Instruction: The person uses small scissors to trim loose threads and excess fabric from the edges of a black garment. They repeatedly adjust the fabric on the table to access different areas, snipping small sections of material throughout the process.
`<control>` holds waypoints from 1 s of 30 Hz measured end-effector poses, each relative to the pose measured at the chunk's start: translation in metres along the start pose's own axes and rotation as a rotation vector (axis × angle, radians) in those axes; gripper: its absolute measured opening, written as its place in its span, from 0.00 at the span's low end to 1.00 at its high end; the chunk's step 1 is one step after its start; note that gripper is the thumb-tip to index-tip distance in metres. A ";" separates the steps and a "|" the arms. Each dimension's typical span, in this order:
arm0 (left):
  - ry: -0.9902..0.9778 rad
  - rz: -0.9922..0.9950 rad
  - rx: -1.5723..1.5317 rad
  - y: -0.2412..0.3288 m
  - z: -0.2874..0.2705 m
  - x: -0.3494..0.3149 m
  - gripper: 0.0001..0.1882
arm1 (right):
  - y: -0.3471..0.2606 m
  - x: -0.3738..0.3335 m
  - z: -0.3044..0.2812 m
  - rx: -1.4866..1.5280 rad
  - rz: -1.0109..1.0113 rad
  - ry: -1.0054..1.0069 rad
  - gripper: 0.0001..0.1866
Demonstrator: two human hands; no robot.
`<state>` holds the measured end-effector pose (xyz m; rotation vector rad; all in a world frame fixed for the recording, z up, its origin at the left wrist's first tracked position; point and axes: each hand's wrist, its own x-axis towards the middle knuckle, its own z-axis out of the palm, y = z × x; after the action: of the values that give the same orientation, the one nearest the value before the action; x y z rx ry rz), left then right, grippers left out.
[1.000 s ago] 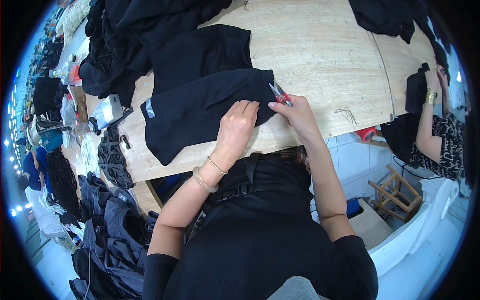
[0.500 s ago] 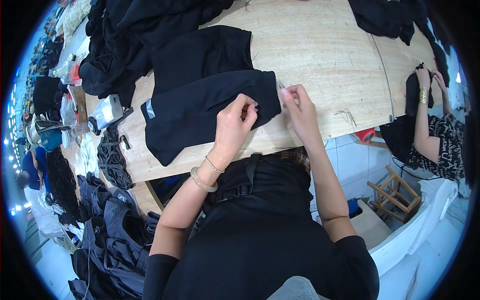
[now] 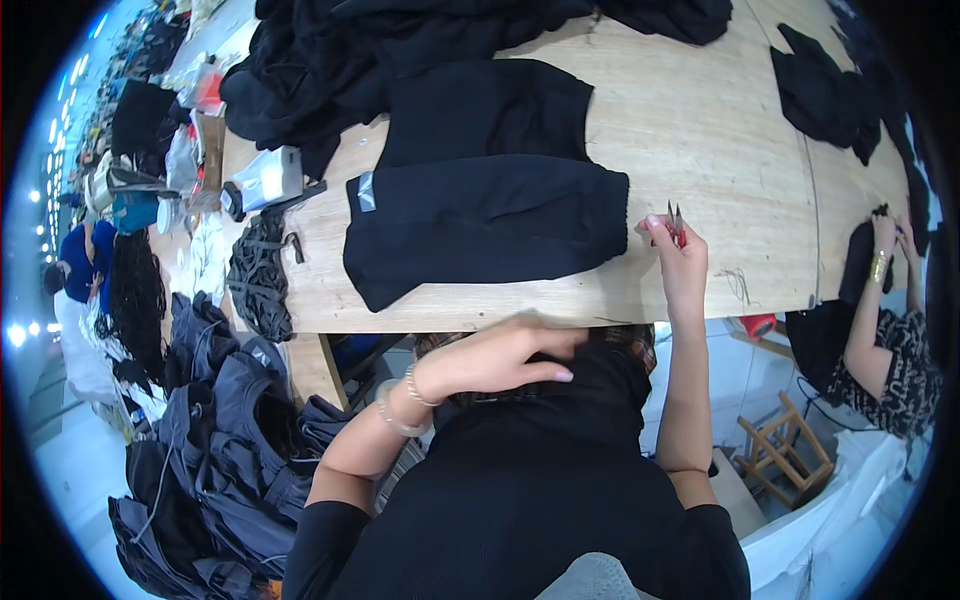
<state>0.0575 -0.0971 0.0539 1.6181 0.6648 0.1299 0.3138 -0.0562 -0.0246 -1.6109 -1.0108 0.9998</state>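
Black trousers (image 3: 490, 220) lie laid out on the wooden table, a gathered end on the right and a small pale sticker (image 3: 367, 191) near the left end. Just off that gathered end, my right hand (image 3: 680, 265) is closed around small thread snips (image 3: 676, 222) with red handles, their pointed blades apart and facing away from me. My left hand (image 3: 510, 355) hovers by my waist at the table's front edge, away from the cloth. Its fingers are stretched out, the thumb apart, and it holds nothing.
A heap of black garments (image 3: 400, 50) covers the table's far left. Tangled dark straps (image 3: 262, 285) and a clear plastic box (image 3: 270, 178) sit at left, above piled grey clothes (image 3: 230, 440). Rightward, a co-worker's hand (image 3: 885, 235) handles black cloth; a wooden stool (image 3: 785, 450) stands below.
My left hand has let go of the trousers and drawn back toward my waist. My right hand has moved slightly away from the gathered end, still with the snips. The view has shifted.
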 end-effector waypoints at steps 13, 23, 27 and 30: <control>1.424 -0.535 -0.335 -0.143 -0.105 -0.134 0.17 | -0.020 0.025 0.026 -0.049 0.070 0.030 0.15; 1.574 -0.146 0.178 -0.106 -0.112 -0.122 0.11 | -0.093 0.008 0.080 -0.223 -0.401 -0.107 0.05; 1.409 0.077 -0.525 -0.044 -0.100 -0.109 0.11 | -0.132 -0.012 0.127 -0.019 -0.367 -0.489 0.06; 1.186 0.131 -0.678 -0.015 -0.097 -0.091 0.13 | -0.169 -0.030 0.159 0.060 -0.474 -0.643 0.10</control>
<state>-0.0666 -0.0561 0.0839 0.7919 1.2166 1.3290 0.1292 -0.0042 0.1091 -0.9260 -1.6773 1.2147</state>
